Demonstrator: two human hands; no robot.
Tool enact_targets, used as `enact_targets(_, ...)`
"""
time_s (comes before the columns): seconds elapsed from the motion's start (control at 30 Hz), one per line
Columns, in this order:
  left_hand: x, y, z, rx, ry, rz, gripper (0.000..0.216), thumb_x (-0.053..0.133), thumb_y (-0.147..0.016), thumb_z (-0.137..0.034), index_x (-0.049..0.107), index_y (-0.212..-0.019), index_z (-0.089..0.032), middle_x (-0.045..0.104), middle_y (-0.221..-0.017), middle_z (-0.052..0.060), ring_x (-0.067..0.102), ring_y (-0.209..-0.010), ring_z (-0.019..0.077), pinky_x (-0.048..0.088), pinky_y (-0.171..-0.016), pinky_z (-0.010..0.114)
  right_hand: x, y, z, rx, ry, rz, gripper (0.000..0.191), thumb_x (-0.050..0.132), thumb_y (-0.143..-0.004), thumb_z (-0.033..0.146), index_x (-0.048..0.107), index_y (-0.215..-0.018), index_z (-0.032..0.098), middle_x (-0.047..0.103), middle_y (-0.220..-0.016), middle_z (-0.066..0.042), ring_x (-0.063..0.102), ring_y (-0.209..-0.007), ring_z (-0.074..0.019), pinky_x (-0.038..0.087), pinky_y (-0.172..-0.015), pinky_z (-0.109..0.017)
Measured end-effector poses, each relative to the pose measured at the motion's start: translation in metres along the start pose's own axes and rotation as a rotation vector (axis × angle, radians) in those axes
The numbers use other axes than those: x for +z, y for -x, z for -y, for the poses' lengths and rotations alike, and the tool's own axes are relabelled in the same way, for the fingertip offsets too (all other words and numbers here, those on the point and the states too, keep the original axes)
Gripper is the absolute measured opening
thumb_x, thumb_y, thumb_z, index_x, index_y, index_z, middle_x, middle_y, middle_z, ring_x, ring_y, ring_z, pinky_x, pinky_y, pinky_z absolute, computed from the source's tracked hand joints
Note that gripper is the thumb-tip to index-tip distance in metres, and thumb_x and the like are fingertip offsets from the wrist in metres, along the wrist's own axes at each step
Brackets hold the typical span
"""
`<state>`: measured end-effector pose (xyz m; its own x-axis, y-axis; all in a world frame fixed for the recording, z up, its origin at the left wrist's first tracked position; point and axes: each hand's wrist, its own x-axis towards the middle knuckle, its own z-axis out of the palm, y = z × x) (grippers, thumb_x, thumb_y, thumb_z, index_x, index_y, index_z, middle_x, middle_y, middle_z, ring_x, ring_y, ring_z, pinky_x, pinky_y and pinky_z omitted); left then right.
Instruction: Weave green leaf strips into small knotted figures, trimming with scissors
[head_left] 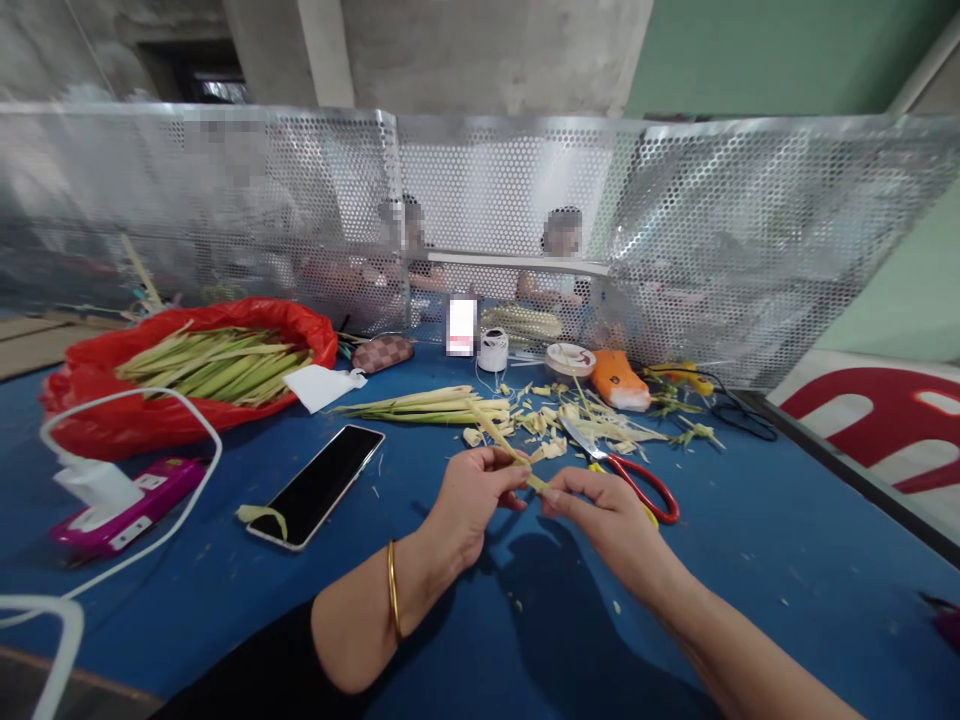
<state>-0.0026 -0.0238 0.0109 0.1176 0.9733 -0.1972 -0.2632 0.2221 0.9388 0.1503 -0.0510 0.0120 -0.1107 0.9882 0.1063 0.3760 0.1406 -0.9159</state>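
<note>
My left hand and my right hand both pinch a thin pale-yellow leaf strip above the blue table. The strip runs up and to the left from my fingers. A gold bangle sits on my left wrist. Red-handled scissors lie just beyond my right hand, next to a scatter of cut leaf scraps. A small bundle of green-yellow leaves lies behind my left hand.
A red bag of long leaves rests at the left. A black phone, a pink device with white cable, a thread spool, tape roll and orange tool lie about. Perforated metal screen behind; people sit beyond it.
</note>
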Motion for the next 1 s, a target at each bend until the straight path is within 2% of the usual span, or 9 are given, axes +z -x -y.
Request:
enact_targets(0.3,-0.003,-0.007,0.006,0.007,0.001,-0.03,0.014,0.073,-0.06,-0.015,0.07,-0.073,-0.01,0.062,-0.065,0.002,0.052,-0.051,0.0079,0.046,-0.051,0.022,0.003,0.001,-0.003,-0.047,0.073,-0.003,0.026,0.056,-0.078,0.036,0.061,-0.059,0.019,0.059,-0.061,0.0,0.052,-0.064,-0.0169,0.038,-0.063,-0.029)
enact_targets(0.43,-0.007,-0.008,0.001,-0.055,-0.011,0.075,0.022,0.076,-0.063,-0.023,0.071,-0.081,-0.012,0.06,-0.063,0.0,0.049,-0.049,0.0072,0.046,-0.049,0.022,0.005,0.002,-0.003,-0.06,0.076,-0.01,0.027,0.054,-0.081,0.036,0.061,-0.061,0.018,0.059,-0.062,-0.001,0.052,-0.064,-0.0165,0.038,-0.062,-0.028)
enact_targets(0.57,-0.011,-0.008,-0.009,-0.137,-0.011,0.153,0.028,0.069,-0.074,-0.04,0.071,-0.087,-0.014,0.067,-0.078,0.005,0.06,-0.061,0.0127,0.044,-0.047,0.021,0.007,0.003,-0.004,-0.065,0.083,-0.025,0.027,0.053,-0.082,0.034,0.061,-0.062,0.018,0.06,-0.063,0.0,0.051,-0.064,-0.0155,0.037,-0.06,-0.027)
enact_targets(0.63,-0.011,-0.007,-0.011,-0.143,-0.031,0.173,0.027,0.071,-0.071,-0.037,0.07,-0.087,-0.015,0.068,-0.082,0.006,0.061,-0.062,0.0125,0.041,-0.045,0.019,0.008,0.002,-0.005,-0.063,0.083,-0.032,0.027,0.053,-0.082,0.035,0.059,-0.062,0.018,0.058,-0.062,0.0,0.05,-0.063,-0.015,0.037,-0.059,-0.026)
enact_targets(0.73,-0.011,-0.006,-0.01,-0.11,-0.1,0.195,0.026,0.078,-0.063,-0.027,0.07,-0.084,-0.014,0.067,-0.075,0.003,0.057,-0.056,0.0085,0.034,-0.042,0.016,0.01,0.002,-0.007,-0.072,0.091,-0.042,0.031,0.053,-0.082,0.037,0.056,-0.059,0.018,0.051,-0.058,0.001,0.045,-0.059,-0.0137,0.034,-0.056,-0.025)
enact_targets(0.83,-0.009,-0.006,-0.005,-0.076,-0.122,0.176,0.025,0.078,-0.061,-0.024,0.069,-0.081,-0.013,0.064,-0.067,0.002,0.053,-0.051,0.0068,0.031,-0.042,0.016,0.012,0.001,-0.007,-0.075,0.083,-0.043,0.033,0.052,-0.083,0.039,0.053,-0.057,0.018,0.048,-0.056,0.002,0.042,-0.057,-0.0131,0.033,-0.055,-0.025)
enact_targets(1.0,-0.005,-0.007,0.007,-0.009,-0.079,0.065,0.027,0.077,-0.058,-0.023,0.069,-0.081,-0.012,0.067,-0.068,0.004,0.052,-0.049,0.0076,0.032,-0.04,0.017,0.014,0.003,-0.005,-0.13,0.056,-0.009,0.034,0.054,-0.082,0.036,0.056,-0.054,0.018,0.054,-0.061,0.0,0.048,-0.061,-0.0146,0.038,-0.059,-0.026)
